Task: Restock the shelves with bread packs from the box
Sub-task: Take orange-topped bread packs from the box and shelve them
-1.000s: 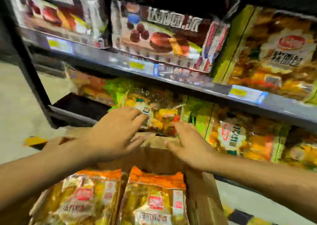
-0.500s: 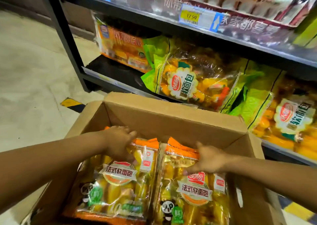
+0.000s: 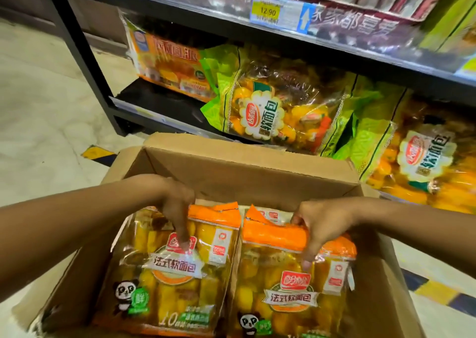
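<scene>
An open cardboard box [image 3: 247,167] stands in front of me with orange-topped clear bread packs inside. My left hand [image 3: 176,209] pinches the upper part of the left bread pack [image 3: 175,276], fingers pointing down on its label. My right hand [image 3: 320,225] grips the orange top edge of the right bread pack [image 3: 280,291] and has its end raised a little. Behind the box, the lower shelf [image 3: 144,108] holds green-edged bread bags [image 3: 273,105] leaning against each other.
An orange pack [image 3: 170,64] stands at the shelf's left end, with bare black shelf in front of it. A black upright post [image 3: 85,54] frames the rack's left side. The upper shelf edge [image 3: 283,28] carries a 12.90 price tag. Pale floor lies to the left.
Both hands came down from the shelf bags into the box. They have closed on the tops of the two packs, and the right pack's top edge has lifted.
</scene>
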